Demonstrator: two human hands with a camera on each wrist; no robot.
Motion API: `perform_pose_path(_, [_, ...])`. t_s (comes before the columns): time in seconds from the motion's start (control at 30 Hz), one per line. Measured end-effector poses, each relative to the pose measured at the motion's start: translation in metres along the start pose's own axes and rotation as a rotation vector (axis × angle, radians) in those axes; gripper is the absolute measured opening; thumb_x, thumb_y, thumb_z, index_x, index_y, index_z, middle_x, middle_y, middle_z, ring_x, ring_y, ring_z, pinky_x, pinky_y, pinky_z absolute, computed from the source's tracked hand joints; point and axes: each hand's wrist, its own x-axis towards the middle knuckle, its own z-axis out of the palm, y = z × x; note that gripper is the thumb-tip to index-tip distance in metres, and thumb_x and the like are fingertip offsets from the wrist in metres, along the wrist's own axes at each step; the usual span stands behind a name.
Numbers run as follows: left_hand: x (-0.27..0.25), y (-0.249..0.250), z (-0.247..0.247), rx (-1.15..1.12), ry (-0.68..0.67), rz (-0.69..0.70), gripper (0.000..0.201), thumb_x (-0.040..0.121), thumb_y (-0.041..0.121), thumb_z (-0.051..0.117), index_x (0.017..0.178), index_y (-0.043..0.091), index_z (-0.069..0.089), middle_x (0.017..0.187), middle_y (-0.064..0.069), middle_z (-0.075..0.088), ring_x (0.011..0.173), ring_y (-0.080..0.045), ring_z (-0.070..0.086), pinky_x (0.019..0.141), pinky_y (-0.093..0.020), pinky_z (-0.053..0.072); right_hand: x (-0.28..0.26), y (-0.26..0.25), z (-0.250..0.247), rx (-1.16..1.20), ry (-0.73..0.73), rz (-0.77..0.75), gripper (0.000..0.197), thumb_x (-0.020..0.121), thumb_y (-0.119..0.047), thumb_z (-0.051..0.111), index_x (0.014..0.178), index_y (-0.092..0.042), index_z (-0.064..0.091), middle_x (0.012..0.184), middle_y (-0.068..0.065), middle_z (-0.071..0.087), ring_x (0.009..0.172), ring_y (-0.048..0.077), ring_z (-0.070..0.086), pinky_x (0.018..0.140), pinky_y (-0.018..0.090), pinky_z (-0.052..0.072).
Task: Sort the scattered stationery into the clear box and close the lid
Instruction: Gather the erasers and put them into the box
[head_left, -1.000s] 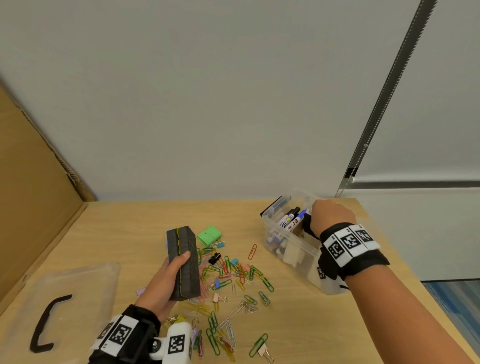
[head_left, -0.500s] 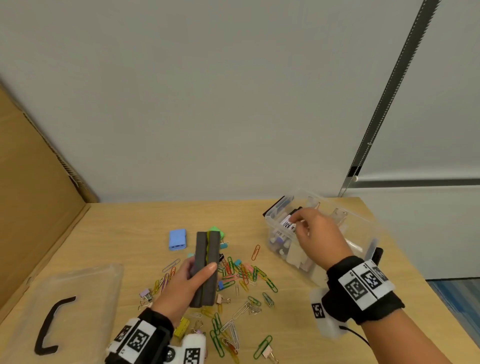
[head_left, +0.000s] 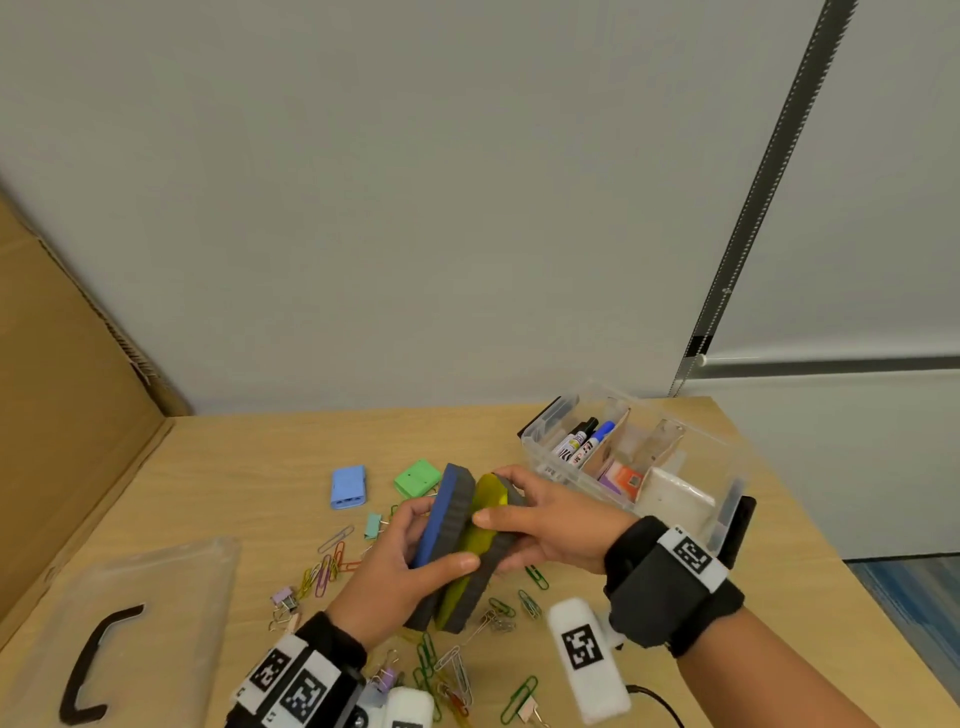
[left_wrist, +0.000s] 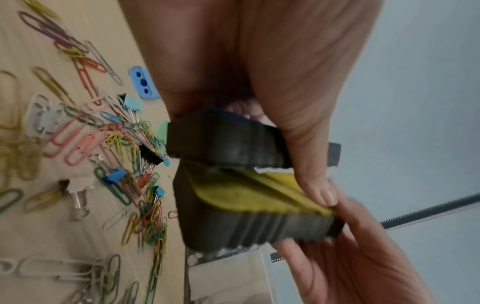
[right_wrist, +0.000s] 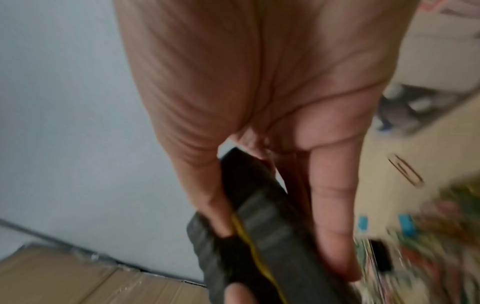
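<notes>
Two dark foam erasers are held above the table: a blue-backed eraser on the left and a yellow-backed eraser on the right, spread apart at the far end. My left hand grips both, thumb across the near edges. My right hand pinches the yellow-backed one, thumb on its yellow face. The left wrist view shows the dark eraser over the yellow eraser. The clear box stands open at the right with markers inside. Its lid lies at the left.
Several coloured paper clips and binder clips are strewn under and around my hands. A blue block and a green block lie behind them. Cardboard leans at the left; the table edge runs at the right.
My right hand has left the clear box and come left to take hold of the yellow-backed eraser. The left hand has turned the pair, and the two erasers now fan apart.
</notes>
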Motion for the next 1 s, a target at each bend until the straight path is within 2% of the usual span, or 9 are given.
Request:
perform_pose_path(0.1, [-0.001,-0.001,-0.008,-0.004,0.106,-0.010,0.066,0.068,0.047,0.078,0.123,0.026,0.048,0.114,0.003,0.070,0.102,-0.011,0.067,0.083,-0.026,0.052,-0.014,-0.016,-0.019,-0.300,0.125,-0.131,0.043,0.091,-0.009,0.058,0.130,-0.017,0.041,0.109,0.000,0.062,0.087,0.015,0.066,0.072,0.024,0.057])
perform_pose_path(0.2, [0.001,-0.007,-0.017,-0.038,0.200,-0.038,0.068,0.066,0.048,0.072,0.126,0.024,0.049,0.108,-0.001,0.071,0.098,-0.016,0.069,0.089,-0.035,0.049,-0.037,-0.045,-0.042,-0.690,0.450,-0.338,0.044,0.093,-0.018,0.056,0.133,-0.023,0.037,0.116,-0.002,0.059,0.090,0.013,0.061,0.078,0.029,0.052])
perform_pose_path(0.37, [0.002,-0.014,-0.018,-0.028,0.241,-0.052,0.095,0.035,0.073,0.079,0.117,0.030,0.053,0.101,0.001,0.073,0.096,-0.018,0.069,0.084,-0.036,0.050,-0.064,-0.078,-0.078,-1.116,0.926,-0.448,0.031,0.088,-0.012,0.047,0.118,-0.014,0.040,0.100,0.002,0.053,0.081,0.024,0.055,0.068,0.036,0.046])
perform_pose_path(0.43, [0.003,-0.015,-0.014,-0.042,0.259,-0.061,0.090,0.038,0.073,0.078,0.113,0.031,0.054,0.101,0.001,0.073,0.092,-0.018,0.070,0.081,-0.035,0.051,-0.067,-0.081,-0.092,-1.191,0.932,-0.340,0.030,0.086,-0.008,0.046,0.115,-0.014,0.043,0.097,0.006,0.057,0.079,0.026,0.055,0.066,0.038,0.048])
perform_pose_path(0.53, [0.002,-0.014,-0.007,-0.046,0.265,-0.082,0.054,0.070,0.049,0.068,0.117,0.028,0.052,0.107,-0.005,0.071,0.093,-0.021,0.069,0.081,-0.041,0.053,-0.063,-0.074,-0.104,-1.239,0.826,-0.180,0.032,0.087,-0.002,0.044,0.116,-0.015,0.044,0.105,0.009,0.059,0.084,0.026,0.056,0.073,0.041,0.051])
perform_pose_path(0.6, [0.001,-0.012,-0.004,-0.038,0.270,-0.089,0.049,0.074,0.043,0.063,0.120,0.028,0.052,0.107,-0.005,0.070,0.093,-0.022,0.069,0.082,-0.041,0.053,-0.059,-0.069,-0.106,-1.231,0.728,-0.103,0.031,0.089,-0.001,0.041,0.116,-0.015,0.044,0.109,0.010,0.056,0.090,0.026,0.055,0.078,0.039,0.050])
perform_pose_path(0.77, [-0.004,-0.009,-0.008,-0.044,0.272,-0.090,0.060,0.070,0.048,0.067,0.123,0.024,0.052,0.104,-0.002,0.072,0.090,-0.018,0.071,0.082,-0.038,0.054,-0.051,-0.066,-0.109,-1.236,0.627,0.006,0.022,0.091,-0.002,0.039,0.110,-0.012,0.044,0.111,0.012,0.050,0.097,0.027,0.050,0.085,0.038,0.047])
perform_pose_path(0.9, [-0.005,-0.011,-0.013,-0.054,0.273,-0.094,0.099,0.029,0.076,0.078,0.114,0.031,0.055,0.102,0.000,0.074,0.088,-0.017,0.072,0.079,-0.038,0.056,-0.048,-0.073,-0.111,-1.322,0.592,0.050,0.029,0.089,-0.003,0.040,0.117,-0.011,0.045,0.110,0.009,0.046,0.101,0.026,0.047,0.089,0.038,0.046])
perform_pose_path(1.0, [-0.004,-0.013,-0.014,-0.070,0.282,-0.111,0.095,0.034,0.074,0.077,0.114,0.029,0.055,0.106,-0.003,0.072,0.089,-0.020,0.071,0.077,-0.039,0.056,-0.040,-0.075,-0.109,-1.377,0.562,0.132,0.030,0.091,-0.008,0.044,0.120,-0.012,0.045,0.114,0.009,0.050,0.102,0.025,0.050,0.088,0.036,0.047])
